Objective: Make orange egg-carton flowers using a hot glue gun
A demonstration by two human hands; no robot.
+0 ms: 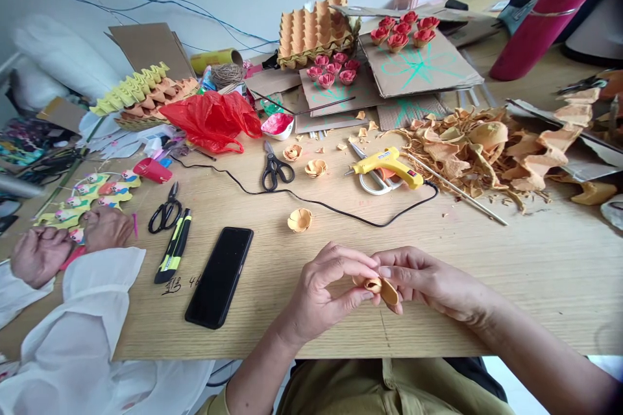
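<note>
Near the front edge of the wooden table (487, 285), my left hand (326, 288) and my right hand (428, 282) meet, both pinching a small tan cardboard petal piece (382, 288) curled like a flower. Fingers of both hands are closed on it. A finished tan paper flower (300, 220) lies just beyond my hands. Two more tan flowers (316, 168) sit farther back beside black scissors (276, 168). A yellow glue gun (389, 166) rests right of them, its black cord (341, 207) running across the table.
A black phone (220, 275), a utility knife (174, 245) and small scissors (165, 211) lie at left. Another person's hands (73, 240) in white sleeves rest at far left. Egg-carton scraps (487, 149), egg trays (311, 29), red flowers (403, 29), a red bag (214, 118) fill the back.
</note>
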